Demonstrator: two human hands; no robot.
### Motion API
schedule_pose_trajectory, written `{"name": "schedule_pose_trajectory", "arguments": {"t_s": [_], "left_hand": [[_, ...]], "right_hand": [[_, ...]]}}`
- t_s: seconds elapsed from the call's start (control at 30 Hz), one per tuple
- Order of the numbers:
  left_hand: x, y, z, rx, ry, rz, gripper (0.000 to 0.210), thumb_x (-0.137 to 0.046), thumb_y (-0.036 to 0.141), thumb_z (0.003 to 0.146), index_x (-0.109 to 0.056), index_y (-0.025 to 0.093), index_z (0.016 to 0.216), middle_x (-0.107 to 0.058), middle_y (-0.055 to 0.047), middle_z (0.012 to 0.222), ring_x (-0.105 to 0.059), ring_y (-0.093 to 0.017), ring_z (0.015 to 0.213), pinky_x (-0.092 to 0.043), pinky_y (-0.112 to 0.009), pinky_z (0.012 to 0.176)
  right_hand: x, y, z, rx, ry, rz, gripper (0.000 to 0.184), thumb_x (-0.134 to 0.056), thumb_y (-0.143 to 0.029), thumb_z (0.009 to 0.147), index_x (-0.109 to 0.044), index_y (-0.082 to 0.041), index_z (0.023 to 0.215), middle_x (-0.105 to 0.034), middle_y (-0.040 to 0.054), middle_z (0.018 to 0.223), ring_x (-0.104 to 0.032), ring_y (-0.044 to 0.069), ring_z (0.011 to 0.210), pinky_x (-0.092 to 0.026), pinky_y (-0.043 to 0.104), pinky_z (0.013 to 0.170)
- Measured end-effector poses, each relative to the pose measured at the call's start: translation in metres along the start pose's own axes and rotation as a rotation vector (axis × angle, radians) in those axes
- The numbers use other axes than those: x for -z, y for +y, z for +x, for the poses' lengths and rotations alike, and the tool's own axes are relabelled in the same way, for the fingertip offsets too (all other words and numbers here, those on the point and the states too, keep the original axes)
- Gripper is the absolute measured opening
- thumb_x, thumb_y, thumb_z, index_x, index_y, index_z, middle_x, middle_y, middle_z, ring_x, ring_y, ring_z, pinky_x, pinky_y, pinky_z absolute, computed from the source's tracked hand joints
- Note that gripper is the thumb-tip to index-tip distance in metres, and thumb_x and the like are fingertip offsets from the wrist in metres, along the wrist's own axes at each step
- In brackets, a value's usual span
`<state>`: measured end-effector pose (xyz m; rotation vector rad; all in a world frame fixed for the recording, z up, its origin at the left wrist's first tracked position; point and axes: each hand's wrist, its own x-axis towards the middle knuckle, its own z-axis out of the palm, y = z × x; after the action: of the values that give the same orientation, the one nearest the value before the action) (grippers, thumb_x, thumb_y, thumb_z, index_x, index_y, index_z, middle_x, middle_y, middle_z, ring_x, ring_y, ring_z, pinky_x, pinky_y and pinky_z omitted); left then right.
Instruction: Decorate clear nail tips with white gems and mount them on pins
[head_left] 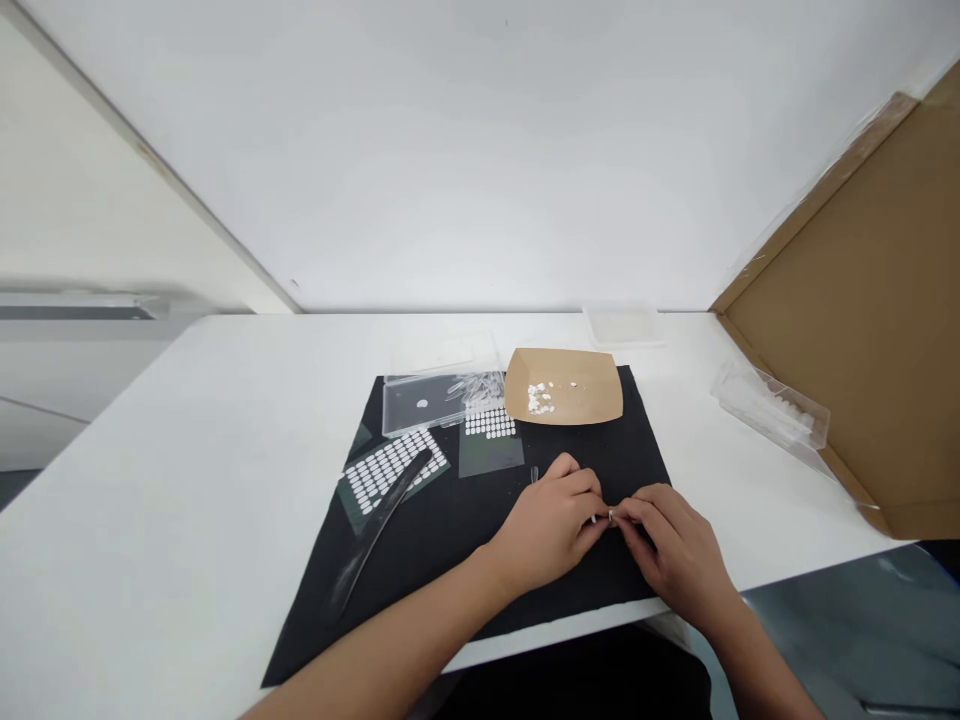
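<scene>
Both hands at the near right part of the flat black mat (439,545), fingertips almost meeting. Left hand (551,522) and right hand (679,548): thumb and finger of each pinched nearly closed on a tiny whitish piece (611,516) in the gap between them; too small to identify. Another white bit (593,518) shows at the left fingers.

Just beyond left knuckles: small clear plastic sliver (534,475). Straight ahead of the fingers: shallow brown paper tray (589,405) with white flakes (537,398). Ahead-left: green-backed sheet of white oval stickers (489,450), clear rectangular plastic box (401,415) with clear slivers (480,387). Farther left: long curved black file (382,520) lying across a second sticker sheet (367,480).
</scene>
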<state>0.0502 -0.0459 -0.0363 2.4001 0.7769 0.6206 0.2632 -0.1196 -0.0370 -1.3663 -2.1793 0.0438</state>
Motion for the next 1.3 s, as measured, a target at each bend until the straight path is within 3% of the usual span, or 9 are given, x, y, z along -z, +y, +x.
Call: {"name": "schedule_pose_trajectory", "arguments": {"t_s": [0.8, 1.3], "left_hand": [[0.000, 0.001, 0.000, 0.014, 0.003, -0.004, 0.009, -0.070, 0.020, 0.098, -0.078, 0.021, 0.094, -0.070, -0.004, 0.096, -0.051, -0.022, 0.096, -0.050, -0.034, 0.079], [-0.001, 0.001, 0.001, 0.026, 0.013, -0.019, 0.007, -0.073, 0.018, 0.095, -0.079, 0.021, 0.093, -0.071, -0.004, 0.096, -0.051, -0.022, 0.095, -0.049, -0.033, 0.078]], "right_hand": [[0.011, -0.002, 0.006, 0.049, -0.079, -0.046, 0.013, -0.058, -0.017, 0.107, -0.068, -0.021, 0.115, -0.068, 0.0065, 0.099, -0.066, 0.020, 0.087, -0.055, 0.035, 0.077], [0.011, -0.004, 0.005, 0.085, -0.026, -0.049, 0.014, -0.060, -0.015, 0.107, -0.072, -0.023, 0.109, -0.071, 0.0044, 0.093, -0.066, 0.018, 0.083, -0.054, 0.033, 0.073]]}}
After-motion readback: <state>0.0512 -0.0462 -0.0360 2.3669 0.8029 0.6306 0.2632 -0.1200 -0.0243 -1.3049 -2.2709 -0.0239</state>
